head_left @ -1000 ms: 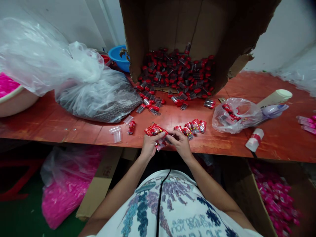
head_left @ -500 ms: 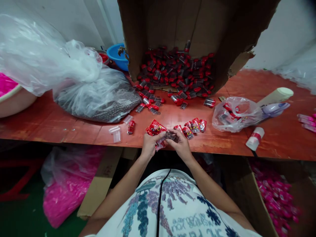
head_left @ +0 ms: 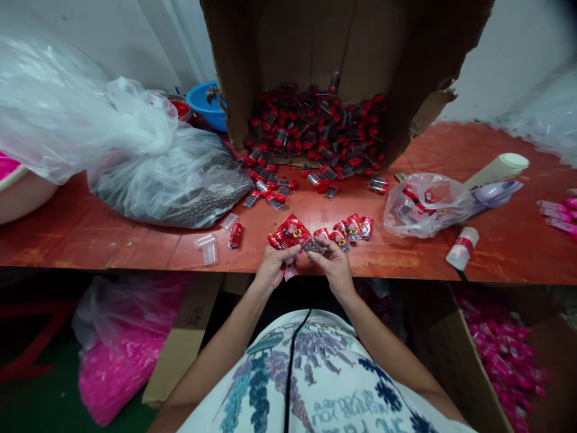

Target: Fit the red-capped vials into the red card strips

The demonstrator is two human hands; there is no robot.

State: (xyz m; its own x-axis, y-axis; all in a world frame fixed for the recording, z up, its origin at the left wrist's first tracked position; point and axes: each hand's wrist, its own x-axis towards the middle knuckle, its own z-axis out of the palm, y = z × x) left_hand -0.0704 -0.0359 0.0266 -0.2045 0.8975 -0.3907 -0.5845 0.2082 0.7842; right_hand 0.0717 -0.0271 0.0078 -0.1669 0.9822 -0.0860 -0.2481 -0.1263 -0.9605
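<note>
Above the table's front edge, my left hand (head_left: pixel 271 264) is closed on a red printed packet (head_left: pixel 292 227), its thumb lying over the near side. The packet's lower right end is see-through and shows small dark balls inside. My right hand (head_left: pixel 334 262) pinches that end between thumb and fingers. Below my left thumb, more red and pinkish packaging sticks out, partly hidden by the hand. Just beyond my right hand lie several similar small red packets (head_left: pixel 354 227). To the left are a small red tube (head_left: pixel 235 235) and clear empty tubes (head_left: pixel 210 254).
A torn cardboard box (head_left: pixel 396 72) on its side spills red-capped tubes (head_left: pixel 315 129) onto the table (head_left: pixel 148 246). A clear bag of dark balls (head_left: pixel 180 186) stands left. On the right are a small plastic bag (head_left: pixel 417 207) and rolls. Pink goods fill a box (head_left: pixel 478 361) below.
The red packet has turned more upright between my hands, and its printed face shows larger. My hands stay in nearly the same place. The whole view has shifted slightly.
</note>
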